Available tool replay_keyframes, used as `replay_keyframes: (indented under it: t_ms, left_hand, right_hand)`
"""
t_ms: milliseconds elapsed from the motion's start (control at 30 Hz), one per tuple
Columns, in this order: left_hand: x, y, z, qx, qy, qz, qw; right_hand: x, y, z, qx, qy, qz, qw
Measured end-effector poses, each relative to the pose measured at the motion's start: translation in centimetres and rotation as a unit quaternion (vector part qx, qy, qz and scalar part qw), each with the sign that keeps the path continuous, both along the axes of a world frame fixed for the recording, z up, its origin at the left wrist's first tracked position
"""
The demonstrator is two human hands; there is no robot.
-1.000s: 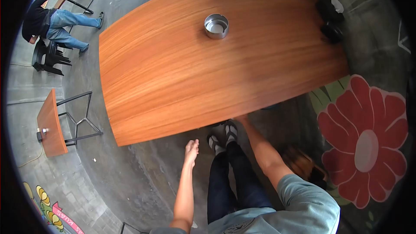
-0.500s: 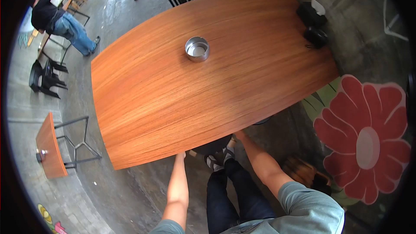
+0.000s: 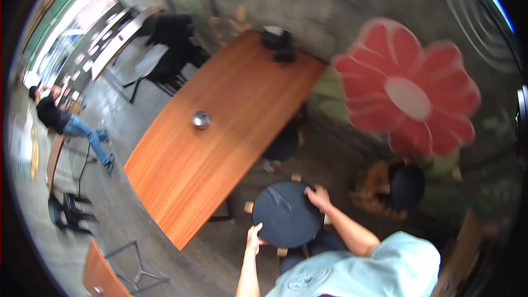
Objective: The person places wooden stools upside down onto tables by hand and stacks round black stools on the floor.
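A stool with a round black seat (image 3: 287, 217) and light wooden legs is in front of my body, beside the long edge of the wooden table (image 3: 220, 126). My left hand (image 3: 253, 237) grips the seat's left rim. On the opposite rim, at the upper right, my right hand (image 3: 318, 198) has its thumb and fingers around the edge. Most of the stool's legs are hidden under the seat. On the tabletop stands a metal ashtray (image 3: 201, 120).
Black items (image 3: 278, 43) stand at the table's far end by the wall with a painted red flower (image 3: 407, 96). Another dark stool (image 3: 283, 144) is partly under the table. A black round seat (image 3: 407, 187) is at right. A person (image 3: 69, 121) stands far left.
The black stool has come out from under the table edge toward me, held in both hands. My view has turned, so the table now appears slanted and farther left.
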State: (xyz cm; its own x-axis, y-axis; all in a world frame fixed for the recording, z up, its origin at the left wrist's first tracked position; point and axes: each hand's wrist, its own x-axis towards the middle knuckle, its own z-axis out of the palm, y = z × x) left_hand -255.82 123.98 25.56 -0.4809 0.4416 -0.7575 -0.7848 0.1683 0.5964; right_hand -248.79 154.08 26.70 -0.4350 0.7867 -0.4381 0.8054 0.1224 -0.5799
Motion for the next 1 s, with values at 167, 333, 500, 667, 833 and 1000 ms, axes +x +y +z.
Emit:
replay_keyframes:
  t_ms: [167,333,500,667,833,1000]
  left_hand:
    - [3.3,2.2,7.5,0.099,0.048,-0.093,0.990]
    - [7.3,6.8,17.4,0.205,0.138,-0.246,0.937]
    - [12.3,12.0,26.2,0.272,0.202,-0.370,0.865]
    - [19.4,15.7,31.2,0.377,0.218,-0.419,0.797]
    - [27.8,19.4,32.2,0.440,0.290,-0.414,0.742]
    - [33.5,24.4,31.7,0.400,0.439,-0.435,0.677]
  right_hand:
    - [11.8,-1.2,8.9,0.003,0.039,-0.140,0.989]
    - [22.9,-1.8,18.9,0.030,0.121,-0.254,0.959]
    - [32.2,-2.7,27.7,0.136,0.231,-0.352,0.897]
    - [42.6,-2.6,31.0,0.280,0.347,-0.359,0.820]
    - [50.3,-3.3,32.2,0.312,0.416,-0.474,0.711]
    - [58.7,-1.5,25.7,0.222,0.501,-0.532,0.645]
